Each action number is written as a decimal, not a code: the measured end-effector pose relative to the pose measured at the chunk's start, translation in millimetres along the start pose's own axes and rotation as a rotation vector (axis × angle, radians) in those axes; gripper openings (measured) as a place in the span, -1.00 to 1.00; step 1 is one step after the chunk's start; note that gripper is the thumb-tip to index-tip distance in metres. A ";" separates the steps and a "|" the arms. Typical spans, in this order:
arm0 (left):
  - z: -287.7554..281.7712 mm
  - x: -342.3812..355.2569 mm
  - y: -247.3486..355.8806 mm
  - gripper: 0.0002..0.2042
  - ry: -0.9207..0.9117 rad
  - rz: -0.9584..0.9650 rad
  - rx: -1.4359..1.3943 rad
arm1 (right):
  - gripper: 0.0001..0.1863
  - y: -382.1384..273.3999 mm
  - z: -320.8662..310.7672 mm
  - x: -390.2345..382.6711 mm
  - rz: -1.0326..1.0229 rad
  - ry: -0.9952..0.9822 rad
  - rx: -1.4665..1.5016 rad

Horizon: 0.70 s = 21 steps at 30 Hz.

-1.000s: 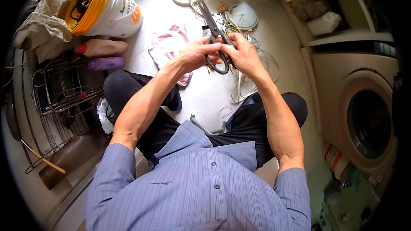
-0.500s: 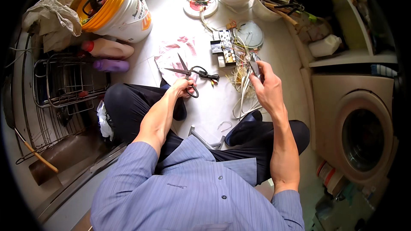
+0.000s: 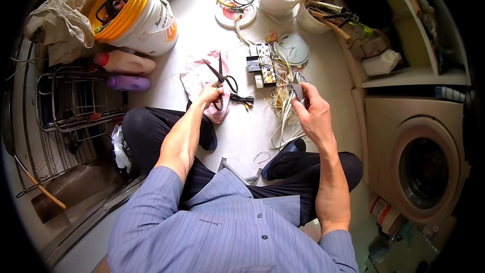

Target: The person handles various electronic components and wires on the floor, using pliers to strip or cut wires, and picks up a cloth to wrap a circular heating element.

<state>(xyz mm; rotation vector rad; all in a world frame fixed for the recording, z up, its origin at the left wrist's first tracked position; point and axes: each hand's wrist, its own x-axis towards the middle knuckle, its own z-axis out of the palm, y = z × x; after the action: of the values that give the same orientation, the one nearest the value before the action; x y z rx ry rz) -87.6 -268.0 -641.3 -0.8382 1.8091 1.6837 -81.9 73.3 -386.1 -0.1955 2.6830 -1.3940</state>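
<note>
My left hand (image 3: 208,94) grips a pair of dark scissors (image 3: 220,77) by the handles. Their blades stand apart and point away from me, above a pink-and-white cloth (image 3: 194,73) on the floor. Between finger and thumb, my right hand (image 3: 316,114) has a dark grey, flat-sided piece (image 3: 298,91); its kind is unclear. That hand is over a tangle of pale wires (image 3: 284,103). Just beyond the tangle lies an opened electrical box with a board of small parts (image 3: 267,65). A black bundled cable (image 3: 241,99) lies between my hands.
A white bucket with yellow rims (image 3: 156,25), a pink bottle (image 3: 126,63) and a purple bottle (image 3: 129,83) stand or lie at left. Wire racks (image 3: 76,126) line that side. Tool-filled buckets (image 3: 280,5) are at the back, a round grey disc (image 3: 293,49) nearer. A washing machine (image 3: 384,141) stands right.
The scissors have turned clockwise in my left hand, so the blades now point farther away from me. My right hand has shifted only slightly, still with the grey piece.
</note>
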 end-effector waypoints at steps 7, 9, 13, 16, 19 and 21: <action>21.4 28.5 21.2 -0.97 -0.060 -0.032 0.038 | -0.59 -9.1 16.5 -2.2 -0.041 -0.101 -0.007; 26.0 33.1 16.6 -0.97 -0.161 -0.050 -0.021 | -0.59 -12.5 20.9 -0.1 -0.050 -0.130 -0.019; 40.5 39.7 7.7 -0.92 -0.170 -0.049 0.095 | -0.57 -17.1 31.4 5.1 -0.062 -0.191 -0.057; 46.2 51.6 1.8 -0.80 -0.123 -0.043 0.282 | -0.56 -17.1 39.2 9.5 -0.085 -0.233 -0.071; 46.4 72.5 -16.6 -0.70 -0.039 0.069 0.323 | -0.56 -22.1 46.6 15.9 -0.090 -0.294 -0.065; 31.5 96.9 -49.5 -0.68 0.180 0.371 0.546 | -0.56 -27.9 51.4 19.0 -0.127 -0.335 -0.059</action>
<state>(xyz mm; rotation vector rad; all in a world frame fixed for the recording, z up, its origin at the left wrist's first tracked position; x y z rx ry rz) -116.9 -246.7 -748.7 -0.4431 2.5063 1.2241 -90.8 12.9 -393.4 -0.5596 2.4695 -1.1892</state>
